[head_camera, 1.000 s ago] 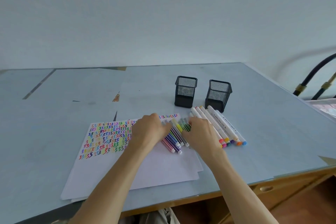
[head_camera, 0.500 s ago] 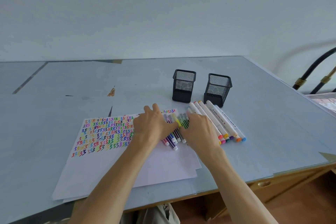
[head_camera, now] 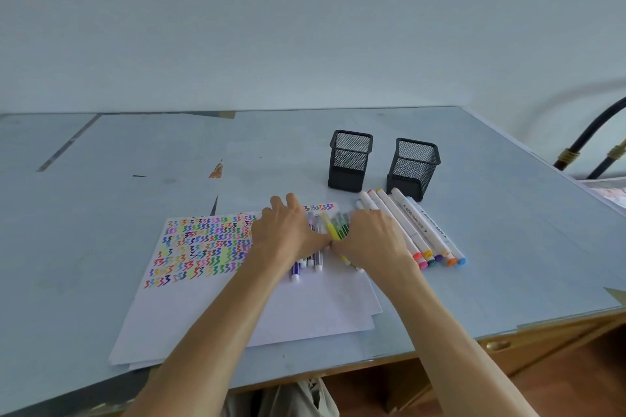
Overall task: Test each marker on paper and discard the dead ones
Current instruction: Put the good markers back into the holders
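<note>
Hands have closed in on the thin markers, bunching them at the centre of the frame.

From my feed, a second ago the left hand [head_camera: 288,234] and right hand [head_camera: 371,240] sat a little apart with more of the thin markers [head_camera: 333,230] fanned out between them; now the thumbs nearly meet and the bundle is squeezed tighter, only a yellow and some green barrels showing between the hands and a few capped ends poking out below. Both hands lie flat and cupped over the bundle, pressing rather than gripping; I can't tell if any single marker is pinched. The bundle rests on the upper right of the paper [head_camera: 305,308], beside the coloured test squiggles [head_camera: 203,247]. The thick white markers [head_camera: 416,230] lie untouched to the right, just below the two mesh cups [head_camera: 350,159]. I judge this as gathering before the next test pick.
</note>
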